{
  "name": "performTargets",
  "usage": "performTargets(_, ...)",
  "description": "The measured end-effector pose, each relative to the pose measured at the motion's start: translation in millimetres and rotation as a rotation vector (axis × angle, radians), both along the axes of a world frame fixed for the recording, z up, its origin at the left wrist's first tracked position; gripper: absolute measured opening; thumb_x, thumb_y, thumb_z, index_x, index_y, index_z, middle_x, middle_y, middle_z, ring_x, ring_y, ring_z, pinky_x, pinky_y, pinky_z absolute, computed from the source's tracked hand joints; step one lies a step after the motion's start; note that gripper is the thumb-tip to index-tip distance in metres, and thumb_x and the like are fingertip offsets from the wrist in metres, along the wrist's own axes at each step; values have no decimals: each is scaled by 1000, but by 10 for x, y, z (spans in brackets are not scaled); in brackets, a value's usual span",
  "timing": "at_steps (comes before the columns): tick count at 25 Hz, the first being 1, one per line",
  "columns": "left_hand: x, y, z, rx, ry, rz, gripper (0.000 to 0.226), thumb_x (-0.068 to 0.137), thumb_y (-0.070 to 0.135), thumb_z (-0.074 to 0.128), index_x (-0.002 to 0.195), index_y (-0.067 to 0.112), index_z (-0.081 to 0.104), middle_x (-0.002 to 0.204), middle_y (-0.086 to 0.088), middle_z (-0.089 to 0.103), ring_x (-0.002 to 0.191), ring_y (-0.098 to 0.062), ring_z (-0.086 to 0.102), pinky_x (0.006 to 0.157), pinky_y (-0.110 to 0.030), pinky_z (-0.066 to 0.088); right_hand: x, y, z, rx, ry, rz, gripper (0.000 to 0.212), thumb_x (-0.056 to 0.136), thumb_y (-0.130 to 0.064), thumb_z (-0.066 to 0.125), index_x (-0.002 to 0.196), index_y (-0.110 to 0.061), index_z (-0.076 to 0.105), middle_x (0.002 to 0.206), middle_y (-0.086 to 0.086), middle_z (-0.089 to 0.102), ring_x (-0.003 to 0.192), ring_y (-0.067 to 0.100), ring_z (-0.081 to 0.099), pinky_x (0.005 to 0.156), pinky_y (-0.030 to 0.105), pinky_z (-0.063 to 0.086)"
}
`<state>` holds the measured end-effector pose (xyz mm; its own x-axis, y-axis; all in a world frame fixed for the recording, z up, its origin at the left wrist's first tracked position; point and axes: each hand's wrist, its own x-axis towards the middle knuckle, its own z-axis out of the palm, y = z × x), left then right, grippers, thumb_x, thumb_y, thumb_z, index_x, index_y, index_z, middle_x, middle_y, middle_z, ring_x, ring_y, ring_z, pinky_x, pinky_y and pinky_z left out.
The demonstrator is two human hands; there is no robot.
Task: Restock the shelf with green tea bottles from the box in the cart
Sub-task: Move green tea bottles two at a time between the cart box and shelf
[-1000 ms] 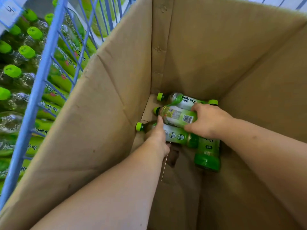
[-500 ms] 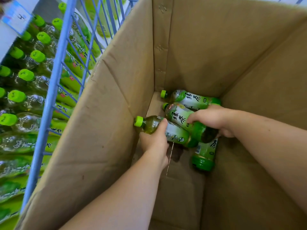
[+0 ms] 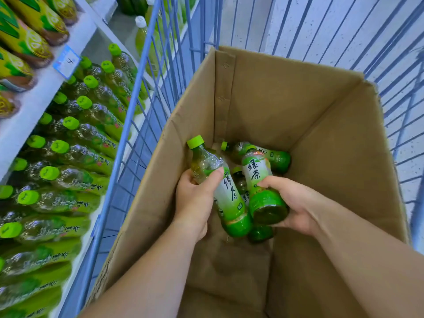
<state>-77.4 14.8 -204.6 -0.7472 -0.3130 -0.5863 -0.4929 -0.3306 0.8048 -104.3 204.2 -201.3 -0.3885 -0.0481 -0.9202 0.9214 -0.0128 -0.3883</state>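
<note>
My left hand [image 3: 195, 198] grips a green tea bottle [image 3: 220, 187] round its upper body, green cap pointing up and left. My right hand [image 3: 296, 205] holds a second green tea bottle [image 3: 261, 187] near its base, the base facing me. Both bottles are lifted above the floor of the tall cardboard box [image 3: 332, 134]. Two more bottles lie at the bottom: one [image 3: 275, 157] against the far wall, another [image 3: 260, 234] partly hidden under the held ones. The shelf [image 3: 75, 143] on the left carries several rows of green-capped tea bottles.
The box stands inside a blue wire cart [image 3: 146, 72], whose left side separates it from the shelf. An upper shelf board [image 3: 46, 88] with a blue price tag [image 3: 66, 61] holds yellow-green bottles. A pale floor shows beyond the cart's right side.
Both hands have lifted their bottles up from the box floor. The right-hand bottle has turned so that its base faces me. The camera has pulled back and up, showing more cart and shelf.
</note>
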Motion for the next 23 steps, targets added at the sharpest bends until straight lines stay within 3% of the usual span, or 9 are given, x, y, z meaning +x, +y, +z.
performTargets(4, 115, -10, 388, 195, -99, -27, 60, 75, 46, 71, 123, 11, 64, 98, -11, 75, 82, -25, 73, 66, -35, 57, 178, 24, 353, 62, 112, -41, 37, 81, -24, 69, 114, -10, 65, 89, 16, 78, 71, 29, 76, 63, 35, 59)
performTargets(6, 194, -21, 622, 246, -124, -96, 61, 77, 40, 76, 128, 13, 56, 100, -15, 71, 76, -26, 73, 63, -39, 58, 308, 42, 562, 90, 190, -56, 33, 79, -28, 70, 107, -10, 69, 83, 14, 79, 69, 28, 76, 65, 35, 57)
performTargets(10, 362, -47, 1072, 104, -108, -264, 63, 78, 11, 86, 129, 9, 50, 108, -17, 69, 75, -22, 75, 58, -35, 58, 624, 59, 1018, 45, 313, -60, 41, 77, -40, 81, 106, -12, 75, 93, 10, 80, 83, 28, 77, 79, 40, 58)
performTargets(12, 448, -80, 1310, 24, -92, -343, 53, 79, 7, 84, 123, 2, 56, 98, -18, 69, 74, -25, 71, 58, -34, 57, 798, 65, 1291, 50, 348, -41, 48, 72, -40, 87, 108, -11, 75, 98, 10, 79, 90, 30, 77, 84, 44, 59)
performTargets(15, 603, -198, 1765, -58, -68, -423, 44, 76, 11, 83, 112, -2, 62, 89, -17, 69, 69, -27, 70, 55, -33, 55, 1114, 88, 1748, 92, 378, -54, 49, 72, -30, 87, 114, -9, 71, 96, 12, 79, 86, 31, 76, 76, 45, 60)
performTargets(17, 739, -278, 2077, -79, -41, -421, 57, 69, 21, 84, 117, 5, 60, 100, -16, 71, 78, -29, 73, 57, -36, 58, 1333, 68, 2072, 111, 383, -80, 48, 75, -24, 85, 118, -11, 67, 98, 13, 78, 87, 32, 76, 74, 45, 61)
performTargets(19, 851, -350, 2316, -72, -1, -405, 58, 65, 24, 84, 117, 13, 59, 103, -15, 72, 84, -32, 74, 63, -43, 61, 1489, 19, 2364, 151, 401, -85, 65, 61, -31, 87, 120, -14, 63, 104, 13, 76, 91, 33, 75, 77, 49, 62)
performTargets(21, 965, -452, 2579, -12, 55, -372, 41, 71, 20, 84, 108, 21, 66, 94, -8, 76, 78, -27, 75, 58, -38, 59, 1638, -47, 2662, 173, 430, -100, 78, 46, -37, 85, 117, -14, 63, 102, 14, 75, 89, 34, 75, 73, 47, 61)
performTargets(23, 1083, -560, 2803, 41, 93, -400, 23, 80, 16, 83, 93, 32, 74, 84, -1, 77, 71, -22, 75, 53, -32, 57, 1758, -87, 2895, 164, 484, -118, 72, 46, -34, 84, 113, -13, 65, 96, 14, 77, 82, 32, 75, 67, 43, 60)
